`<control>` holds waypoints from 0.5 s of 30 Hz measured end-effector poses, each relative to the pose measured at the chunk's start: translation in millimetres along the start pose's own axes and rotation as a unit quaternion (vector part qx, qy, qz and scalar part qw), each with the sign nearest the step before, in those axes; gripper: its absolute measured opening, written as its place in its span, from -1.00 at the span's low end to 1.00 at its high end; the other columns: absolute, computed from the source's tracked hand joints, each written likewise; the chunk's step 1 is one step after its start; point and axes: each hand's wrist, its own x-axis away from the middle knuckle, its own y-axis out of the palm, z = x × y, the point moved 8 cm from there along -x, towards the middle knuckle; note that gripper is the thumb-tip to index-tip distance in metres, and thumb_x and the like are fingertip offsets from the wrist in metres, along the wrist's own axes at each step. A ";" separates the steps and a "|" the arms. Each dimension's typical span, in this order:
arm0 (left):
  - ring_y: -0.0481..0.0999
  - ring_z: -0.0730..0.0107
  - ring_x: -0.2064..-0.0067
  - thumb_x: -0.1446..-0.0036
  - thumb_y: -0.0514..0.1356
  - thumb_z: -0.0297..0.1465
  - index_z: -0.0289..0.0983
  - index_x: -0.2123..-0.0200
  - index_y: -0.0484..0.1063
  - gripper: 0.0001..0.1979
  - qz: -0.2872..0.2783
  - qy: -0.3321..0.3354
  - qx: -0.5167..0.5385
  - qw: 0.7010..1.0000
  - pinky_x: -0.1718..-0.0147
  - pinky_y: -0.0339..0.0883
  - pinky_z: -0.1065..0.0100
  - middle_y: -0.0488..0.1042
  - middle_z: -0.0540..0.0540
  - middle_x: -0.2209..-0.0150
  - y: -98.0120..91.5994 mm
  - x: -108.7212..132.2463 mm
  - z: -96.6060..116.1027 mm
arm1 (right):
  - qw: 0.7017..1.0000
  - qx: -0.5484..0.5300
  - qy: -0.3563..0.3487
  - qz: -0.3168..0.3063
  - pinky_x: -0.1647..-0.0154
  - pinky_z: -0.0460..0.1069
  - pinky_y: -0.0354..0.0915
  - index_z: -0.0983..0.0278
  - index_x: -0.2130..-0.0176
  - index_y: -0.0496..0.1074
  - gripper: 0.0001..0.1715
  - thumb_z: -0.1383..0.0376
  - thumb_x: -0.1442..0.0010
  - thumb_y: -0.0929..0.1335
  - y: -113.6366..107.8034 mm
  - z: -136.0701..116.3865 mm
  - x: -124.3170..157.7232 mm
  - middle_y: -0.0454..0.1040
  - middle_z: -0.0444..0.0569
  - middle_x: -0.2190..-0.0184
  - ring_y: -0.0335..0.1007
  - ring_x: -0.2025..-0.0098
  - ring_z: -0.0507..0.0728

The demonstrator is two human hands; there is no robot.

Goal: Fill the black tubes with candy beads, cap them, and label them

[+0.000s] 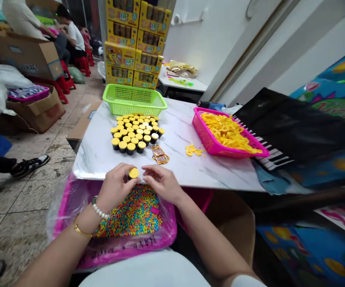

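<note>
My left hand [117, 185] is closed around a small black tube with a yellow cap [133, 173], held at the near edge of the white marble table [100, 155]. My right hand [160, 181] sits right beside it with fingers curled together toward the cap; what they pinch is hidden. Below both hands a pink tray lined with clear plastic [71, 203] holds many small multicoloured candies [133, 213]. A cluster of several capped black tubes [135, 133] stands on the table ahead of my hands.
A few orange sachets [159, 154] lie right of the tubes. Loose yellow plastic pieces [194, 150] lie beside a pink basket [204, 137] full of them. A green basket [133, 99] stands behind. Yellow cartons [136, 44] are stacked at the back. People sit far left.
</note>
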 end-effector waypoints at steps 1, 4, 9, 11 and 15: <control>0.47 0.40 0.38 -0.10 0.32 -0.41 -0.25 0.18 0.49 -0.81 0.018 -0.012 -0.016 1.000 0.33 0.41 0.32 0.54 -0.07 0.26 -6.5 -1.6 -5.3 | 0.999 0.022 0.004 0.025 0.28 0.07 0.49 0.06 0.12 0.51 -0.76 0.14 -0.19 0.36 -16.0 6.3 -0.7 0.59 -0.12 0.28 0.54 0.30 0.15; 0.43 0.42 0.43 -0.03 0.37 -0.36 -0.24 0.26 0.50 -0.81 0.059 -0.065 -0.074 0.993 0.32 0.39 0.29 0.54 -0.03 0.33 -27.3 -11.2 -25.7 | 0.970 0.182 0.022 0.160 0.27 0.07 0.39 0.21 0.25 0.54 -0.79 0.19 -0.20 0.34 -85.5 34.0 -3.7 0.58 0.03 0.29 0.47 0.35 0.15; 0.50 0.36 0.30 -0.01 0.39 -0.34 -0.24 0.27 0.54 -0.80 0.074 -0.132 -0.105 0.983 0.19 0.40 0.26 0.58 -0.07 0.28 -34.1 -31.6 -53.4 | 0.884 0.380 0.134 0.238 0.29 0.05 0.16 0.24 0.49 0.50 -0.81 0.20 0.02 0.51 -165.8 110.5 -17.3 0.42 0.00 0.52 0.21 0.46 0.11; 0.51 0.34 0.24 -0.05 0.37 -0.35 -0.24 0.18 0.54 -0.76 0.079 -0.136 -0.100 0.983 0.18 0.40 0.28 0.58 -0.08 0.21 -30.3 -34.3 -58.3 | 0.868 0.408 0.176 0.223 0.35 0.05 0.05 0.22 0.55 0.48 -0.69 0.17 0.22 0.60 -174.1 133.6 -22.4 0.39 -0.03 0.55 0.04 0.52 0.06; 0.51 0.41 0.27 -0.10 0.33 -0.29 -0.22 -0.05 0.43 -0.57 0.096 -0.121 -0.089 0.984 0.28 0.38 0.37 0.52 -0.09 0.10 -39.0 -18.6 -52.4 | 0.847 0.447 0.218 0.185 0.34 0.08 -0.02 0.21 0.60 0.44 -0.68 0.22 0.24 0.62 -176.1 151.2 -24.4 0.48 0.03 0.51 0.07 0.52 0.06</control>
